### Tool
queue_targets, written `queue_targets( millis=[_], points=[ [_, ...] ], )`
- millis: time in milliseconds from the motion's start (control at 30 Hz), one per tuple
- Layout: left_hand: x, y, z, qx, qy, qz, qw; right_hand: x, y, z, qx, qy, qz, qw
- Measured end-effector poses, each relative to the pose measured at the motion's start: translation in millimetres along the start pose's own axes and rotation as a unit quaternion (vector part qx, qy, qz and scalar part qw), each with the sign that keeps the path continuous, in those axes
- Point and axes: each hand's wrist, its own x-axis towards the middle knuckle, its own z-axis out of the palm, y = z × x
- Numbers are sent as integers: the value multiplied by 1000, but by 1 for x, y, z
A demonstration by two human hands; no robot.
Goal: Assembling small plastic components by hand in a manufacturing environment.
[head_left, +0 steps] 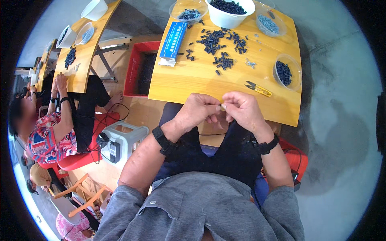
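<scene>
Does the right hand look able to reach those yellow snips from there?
Probably yes: the yellow snips lie on the table just beyond the right hand, nothing visibly between, though it is busy beside the left hand.

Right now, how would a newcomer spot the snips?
Find the wooden table nearest the camera. Close to its near edge, just beyond the right hand, lie the snips, left of a clear bowl of black pieces. Their yellow handle and dark pointed blades, aimed left, set them apart from the loose silvery pieces nearby.
</scene>
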Motion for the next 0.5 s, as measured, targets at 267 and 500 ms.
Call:
queue_targets(
  millis=[267, 500],
  points=[
    [2, -6, -7, -15, 10, 4, 1000, 17, 23, -65, -533, 206, -195, 797],
    [3, -9, -8, -17, 19, 7, 1000, 12, 36, -80, -586, 240, -77, 770]
  ],
)
